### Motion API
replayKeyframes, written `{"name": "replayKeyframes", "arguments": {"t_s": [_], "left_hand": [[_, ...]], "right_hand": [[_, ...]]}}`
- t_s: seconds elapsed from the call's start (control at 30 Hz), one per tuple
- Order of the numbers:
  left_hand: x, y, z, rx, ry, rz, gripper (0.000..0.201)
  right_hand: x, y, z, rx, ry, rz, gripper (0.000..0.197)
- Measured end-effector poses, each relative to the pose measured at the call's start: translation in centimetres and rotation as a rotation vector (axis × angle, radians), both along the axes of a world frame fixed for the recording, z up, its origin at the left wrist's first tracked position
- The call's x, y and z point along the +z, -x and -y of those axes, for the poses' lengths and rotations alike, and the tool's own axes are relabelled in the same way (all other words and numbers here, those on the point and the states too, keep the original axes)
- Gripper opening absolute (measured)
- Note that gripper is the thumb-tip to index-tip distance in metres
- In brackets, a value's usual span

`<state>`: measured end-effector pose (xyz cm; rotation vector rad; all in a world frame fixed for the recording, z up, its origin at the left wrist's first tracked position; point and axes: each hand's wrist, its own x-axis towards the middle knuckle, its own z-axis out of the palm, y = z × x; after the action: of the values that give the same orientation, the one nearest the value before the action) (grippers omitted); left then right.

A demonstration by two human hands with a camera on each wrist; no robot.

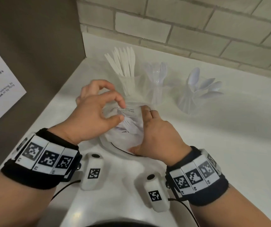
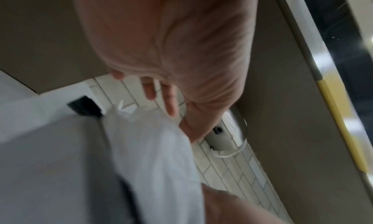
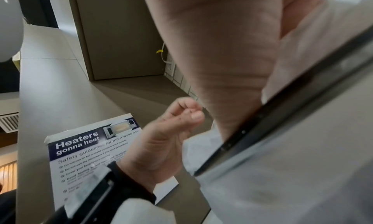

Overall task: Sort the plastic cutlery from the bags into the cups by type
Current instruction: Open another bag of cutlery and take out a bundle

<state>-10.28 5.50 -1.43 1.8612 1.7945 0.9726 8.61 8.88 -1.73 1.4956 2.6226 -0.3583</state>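
— Both hands work on the bag (image 1: 123,122) at centre frame: right hand (image 1: 154,135) grips its side, left hand (image 1: 95,112) pinches the mouth.

— Open it wide, then take pieces one type at a time — knives cup (image 1: 126,84), forks cup (image 1: 157,86), spoons cup (image 1: 189,99) wait above, upper middle.

We are holding both forearms forward and angled inward, each wrist wrapped in a black band carrying white marker tiles. Our left hand (image 1: 97,110) is hovering with its fingers curled, thumb and forefinger nearly meeting. Our right hand (image 1: 156,136) is lying close beside it, knuckles up, fingers bent downward.
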Motion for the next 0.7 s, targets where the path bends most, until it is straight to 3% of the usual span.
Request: {"name": "replayKeyframes", "arguments": {"t_s": [0.03,0.1,0.2,0.3,0.4,0.53,0.6,0.7], "left_hand": [[0.2,-0.2,0.1,-0.053,-0.046,-0.056,0.021],[0.3,-0.7,0.2,-0.087,0.037,-0.252,0.025],[-0.4,-0.2,0.4,-0.076,0.350,-0.530,0.064],[-1.2,0.1,0.8,-0.151,0.381,-0.408,0.089],[-1.6,-0.6,1.2,-0.183,0.369,-0.331,0.094],[-1.5,-0.4,1.7,-0.131,0.358,-0.335,0.081],[-1.4,-0.2,2.0,-0.118,0.367,-0.377,0.074],[-1.4,-0.3,2.2,-0.134,0.353,-0.373,0.065]], "right_hand": [[-0.1,0.1,0.1,0.018,-0.012,0.001,0.124],[-0.2,0.2,0.3,0.069,-0.034,0.021,0.120],[0.3,-0.4,0.3,0.080,-0.006,-0.011,0.108],[1.3,-0.8,0.4,0.029,0.006,-0.118,0.072],[1.5,0.3,0.7,0.104,-0.243,-0.258,0.028],[0.7,1.6,0.1,0.042,0.048,0.007,0.020],[0.5,1.2,-0.7,-0.004,0.049,0.111,0.028],[0.6,1.3,-0.9,-0.013,0.084,0.125,0.039]]}}
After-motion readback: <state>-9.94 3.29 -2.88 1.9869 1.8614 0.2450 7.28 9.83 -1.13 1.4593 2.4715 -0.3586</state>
